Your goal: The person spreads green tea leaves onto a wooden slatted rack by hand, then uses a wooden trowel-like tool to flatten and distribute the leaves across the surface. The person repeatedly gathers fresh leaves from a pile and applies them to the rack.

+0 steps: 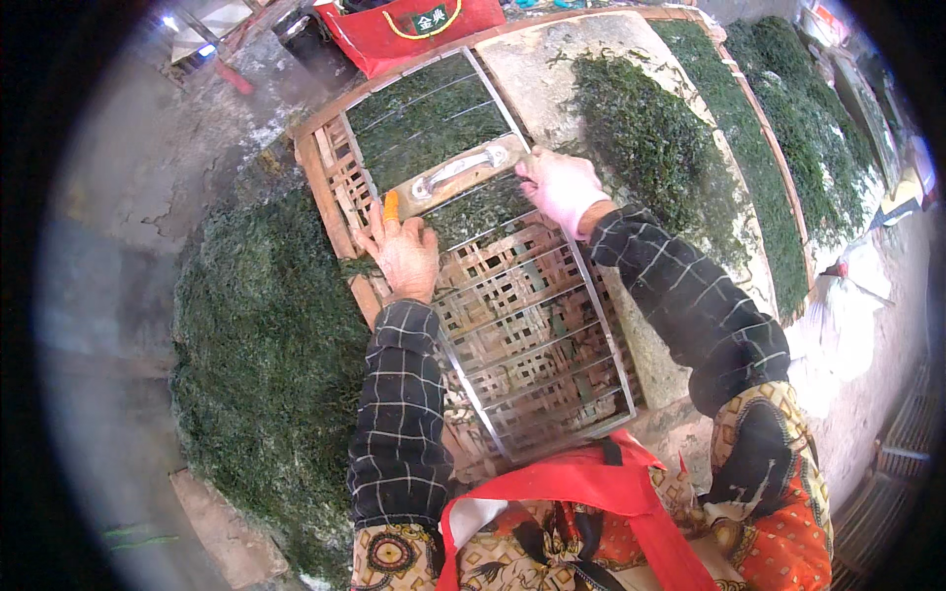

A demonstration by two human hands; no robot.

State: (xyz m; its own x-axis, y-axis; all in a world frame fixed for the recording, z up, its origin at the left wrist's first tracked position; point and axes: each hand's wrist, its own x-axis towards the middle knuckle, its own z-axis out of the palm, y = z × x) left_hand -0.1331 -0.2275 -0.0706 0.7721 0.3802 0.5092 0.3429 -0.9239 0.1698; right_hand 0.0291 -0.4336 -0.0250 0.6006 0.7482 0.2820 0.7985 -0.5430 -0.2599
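A flat wooden board (421, 205) with a silvery metal handle (462, 170) lies across a metal frame (462, 388) with thin crossbars. My left hand (406, 258) is bare except for an orange finger cover; its spread fingers touch the board's left end. My right hand (565, 185), in a pale pink glove, has its fingers curled at the board's right end. Dark green shredded seaweed-like material (429, 111) fills the frame's far part, beyond the board, with a thinner patch on the near side. Through the near crossbars shows a woven slatted mat (532, 318).
To the left rises a large green heap (266, 354). On the right, more of it lies on a pale board (532, 66) and in further rows (768, 170). A red bag (414, 29) with a yellow handle stands at the far edge, beside a dark container (318, 44).
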